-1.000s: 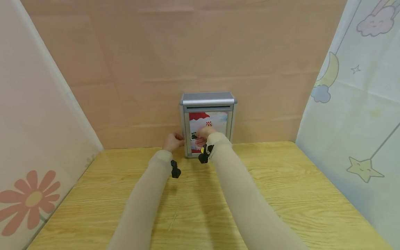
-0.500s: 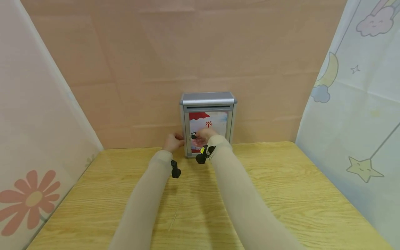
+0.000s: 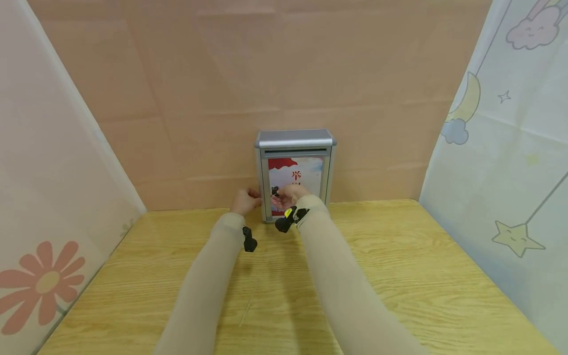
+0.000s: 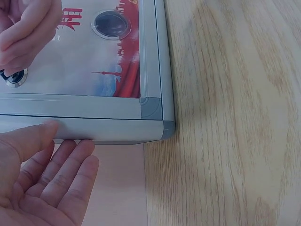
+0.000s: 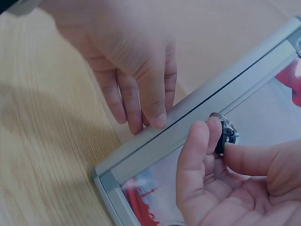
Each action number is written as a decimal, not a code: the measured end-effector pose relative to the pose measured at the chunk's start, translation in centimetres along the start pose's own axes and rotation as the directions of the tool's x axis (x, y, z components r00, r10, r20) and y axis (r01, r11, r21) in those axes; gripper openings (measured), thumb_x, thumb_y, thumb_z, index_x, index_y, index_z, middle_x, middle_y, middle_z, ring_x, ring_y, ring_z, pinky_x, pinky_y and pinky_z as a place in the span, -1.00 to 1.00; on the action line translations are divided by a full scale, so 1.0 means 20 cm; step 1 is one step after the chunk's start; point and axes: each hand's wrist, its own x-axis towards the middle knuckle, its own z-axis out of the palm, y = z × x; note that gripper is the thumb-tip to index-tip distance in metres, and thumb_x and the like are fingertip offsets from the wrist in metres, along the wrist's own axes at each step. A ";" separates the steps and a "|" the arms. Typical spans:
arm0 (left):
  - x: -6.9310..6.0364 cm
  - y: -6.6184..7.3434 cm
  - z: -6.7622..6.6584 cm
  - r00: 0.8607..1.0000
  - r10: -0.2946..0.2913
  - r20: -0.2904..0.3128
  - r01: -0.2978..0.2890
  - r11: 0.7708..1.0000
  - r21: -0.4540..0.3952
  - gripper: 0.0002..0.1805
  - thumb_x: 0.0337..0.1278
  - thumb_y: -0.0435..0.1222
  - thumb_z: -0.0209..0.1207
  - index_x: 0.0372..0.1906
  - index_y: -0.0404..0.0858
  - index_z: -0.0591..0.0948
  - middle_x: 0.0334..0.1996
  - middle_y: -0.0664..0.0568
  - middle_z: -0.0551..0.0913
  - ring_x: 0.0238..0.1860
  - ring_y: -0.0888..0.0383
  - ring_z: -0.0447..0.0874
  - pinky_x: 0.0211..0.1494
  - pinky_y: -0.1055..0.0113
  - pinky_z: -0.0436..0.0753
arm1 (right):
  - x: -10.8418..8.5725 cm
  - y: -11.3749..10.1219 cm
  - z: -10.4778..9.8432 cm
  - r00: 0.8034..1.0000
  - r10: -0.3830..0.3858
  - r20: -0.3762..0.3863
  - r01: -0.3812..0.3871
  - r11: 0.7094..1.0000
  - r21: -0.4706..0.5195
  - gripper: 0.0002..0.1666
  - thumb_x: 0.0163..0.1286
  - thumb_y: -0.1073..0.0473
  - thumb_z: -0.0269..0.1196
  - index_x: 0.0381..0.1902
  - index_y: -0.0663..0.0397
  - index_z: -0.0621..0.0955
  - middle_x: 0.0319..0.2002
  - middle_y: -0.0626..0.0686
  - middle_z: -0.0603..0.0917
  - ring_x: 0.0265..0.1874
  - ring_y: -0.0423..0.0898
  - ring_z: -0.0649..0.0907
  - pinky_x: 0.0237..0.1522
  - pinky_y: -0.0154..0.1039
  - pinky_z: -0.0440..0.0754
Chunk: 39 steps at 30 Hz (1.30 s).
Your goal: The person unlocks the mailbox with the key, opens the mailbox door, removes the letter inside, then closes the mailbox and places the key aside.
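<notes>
A silver-framed metal box [image 3: 295, 139] stands upright at the back of the table, a slot near its top and a red-and-white printed sheet on its front. The left hand [image 3: 245, 201] grips its left side edge; in the left wrist view the thumb lies on the frame and the fingers of that hand [image 4: 56, 179] reach round behind. On the front, the right hand [image 3: 288, 195] pinches a black key [image 5: 221, 142] between thumb and index finger at the lock; a metal ring [image 5: 217, 116] hangs there. The left wrist view shows the round lock [image 4: 17, 78] partly behind the right hand [image 4: 30, 35].
The wooden table [image 3: 399, 256] extends in front of and beside the box. A plain peach cloth [image 3: 199, 98] hangs behind it. Printed sheets stand on both sides, one with a flower [image 3: 48, 282], the other with a star [image 3: 516, 237].
The right wrist has turned and its strapped camera has shifted slightly left, with the right hand still at the lock. The left hand and the box have kept their places.
</notes>
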 end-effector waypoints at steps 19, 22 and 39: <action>-0.02 0.02 0.01 1.000 -0.005 -0.017 0.005 1.000 0.005 -0.75 0.18 -0.36 0.23 -0.09 -0.42 0.56 -0.18 -0.22 0.62 -0.29 0.05 0.58 -0.18 0.25 0.61 | 0.04 0.09 -0.04 0.994 0.039 0.098 -0.084 0.853 0.514 -0.89 0.50 0.30 0.02 -0.20 0.24 0.48 -0.33 0.12 0.59 -0.40 -0.10 0.59 -0.30 -0.34 0.62; -0.02 0.02 0.01 1.000 -0.011 -0.015 0.011 1.000 0.006 -0.75 0.18 -0.36 0.23 -0.08 -0.42 0.55 -0.17 -0.22 0.62 -0.29 0.05 0.58 -0.18 0.25 0.61 | 0.05 0.10 -0.05 0.991 0.034 0.131 -0.102 0.826 0.554 -0.89 0.51 0.31 -0.01 -0.19 0.24 0.47 -0.35 0.12 0.57 -0.41 -0.10 0.58 -0.27 -0.34 0.61; 0.02 -0.01 0.01 1.000 -0.019 0.006 0.019 0.999 -0.043 -0.70 0.19 -0.36 0.23 -0.03 -0.46 0.56 -0.12 -0.26 0.62 -0.23 0.01 0.62 -0.09 0.20 0.65 | 0.05 0.11 -0.06 0.968 0.083 0.238 -0.209 0.794 0.571 -0.81 0.55 0.24 -0.07 -0.18 0.22 0.45 -0.30 0.08 0.54 -0.28 -0.12 0.54 -0.15 -0.35 0.57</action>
